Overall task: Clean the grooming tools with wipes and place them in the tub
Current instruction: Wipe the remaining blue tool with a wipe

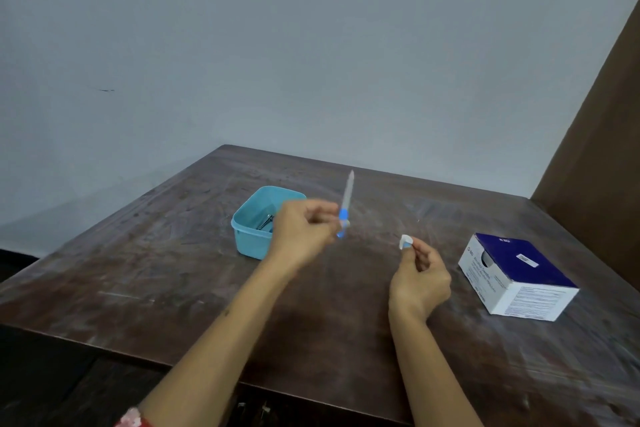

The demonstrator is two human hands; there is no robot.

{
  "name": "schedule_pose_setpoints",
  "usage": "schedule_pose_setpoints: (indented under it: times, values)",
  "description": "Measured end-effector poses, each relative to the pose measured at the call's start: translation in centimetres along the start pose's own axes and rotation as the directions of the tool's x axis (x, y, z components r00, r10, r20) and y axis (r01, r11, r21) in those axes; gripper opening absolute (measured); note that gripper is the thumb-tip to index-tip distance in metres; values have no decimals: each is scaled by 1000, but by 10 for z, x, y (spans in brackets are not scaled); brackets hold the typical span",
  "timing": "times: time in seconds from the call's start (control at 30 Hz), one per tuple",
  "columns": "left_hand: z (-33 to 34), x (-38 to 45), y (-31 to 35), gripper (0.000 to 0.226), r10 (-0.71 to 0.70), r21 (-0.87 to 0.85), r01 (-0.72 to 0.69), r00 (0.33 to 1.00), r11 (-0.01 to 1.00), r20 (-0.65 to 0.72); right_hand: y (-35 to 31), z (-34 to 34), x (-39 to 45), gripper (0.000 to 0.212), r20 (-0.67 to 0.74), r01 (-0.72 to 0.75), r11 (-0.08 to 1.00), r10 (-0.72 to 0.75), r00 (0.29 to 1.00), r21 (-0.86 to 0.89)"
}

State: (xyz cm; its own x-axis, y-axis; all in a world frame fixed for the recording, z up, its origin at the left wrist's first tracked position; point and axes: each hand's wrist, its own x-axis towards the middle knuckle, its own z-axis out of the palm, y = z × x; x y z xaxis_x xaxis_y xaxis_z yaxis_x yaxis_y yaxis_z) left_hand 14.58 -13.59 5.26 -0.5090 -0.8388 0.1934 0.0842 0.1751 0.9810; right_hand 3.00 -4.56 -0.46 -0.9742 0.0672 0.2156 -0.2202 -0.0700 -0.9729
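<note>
Fingers [323, 218] pinch nail file [346, 199]; right hand [420, 279] pinches wipe [405, 241].

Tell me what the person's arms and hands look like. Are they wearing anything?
Both arms are bare from wrist to past the elbow, with no gloves, rings, watch or bracelets visible on the left hand or the right hand. The only clothing showing is a bit of red and white patterned sleeve at the bottom edge, on the left arm. The picture is slightly blurred, so tiny details cannot be told.
</note>
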Motion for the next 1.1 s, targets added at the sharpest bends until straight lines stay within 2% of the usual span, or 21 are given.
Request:
schedule_pose_setpoints:
  times: [0.07, 0.13, 0.2, 0.3, 0.37, 0.57, 0.63, 0.73, 0.8, 0.87, 0.93, 1.0, 1.1]
  values:
    - [-25, 13, 19, 17, 97, 199, -65, 983, 978, -157, -1, 0, -1, 15, 12, -5, 1000, 5, 1000, -9]
    - [-47, 24, 31, 14, 118, 416, -24, 972, 909, -202, -1, 0, -2, 14, 27, -10, 1000, 11, 1000, -14]
    - [-60, 34, 33, 11, 62, 633, 73, 980, 770, -189, -2, 0, -3, 14, 40, -21, 1000, 22, 999, -14]
    - [-64, 40, 28, 7, -56, 836, 189, 981, 515, -187, -3, -1, -3, 15, 52, -26, 999, 27, 998, -23]
    - [-60, 39, 26, 15, -66, 893, 192, 981, 408, -181, -3, -1, -4, 15, 65, -26, 999, 28, 998, -24]
    - [-52, 44, 19, 9, -81, 946, 129, 991, 298, -110, -4, -2, -6, 12, 96, -18, 999, 21, 995, -38]
    - [-51, 44, 19, 15, -83, 952, 121, 991, 280, -102, -4, -2, -6, 11, 101, -9, 999, 13, 995, -41]
    - [-50, 36, 25, 6, -1, 947, 98, 995, 305, -102, -4, -2, -7, 9, 119, 6, 999, -1, 993, -46]
    - [-46, 26, 31, 10, 102, 936, 38, 992, 351, -79, -5, -4, -8, 8, 130, 7, 999, -1, 991, -47]
    - [-34, 11, 30, 18, 242, 883, -91, 970, 460, -26, -6, -8, -10, 8, 138, -12, 999, 17, 990, -36]
    - [-14, -12, 26, 24, 344, 754, -242, 939, 610, 23, -5, -16, -15, 12, 157, -52, 999, 54, 986, -16]
    - [13, -45, 21, 24, 389, 609, -340, 920, 717, 56, -3, -31, -21, 19, 197, -75, 997, 70, 978, 22]
    - [51, -99, 19, 25, 380, 453, -367, 923, 812, 66, -6, -68, -31, 25, 252, -103, 992, 82, 964, 71]
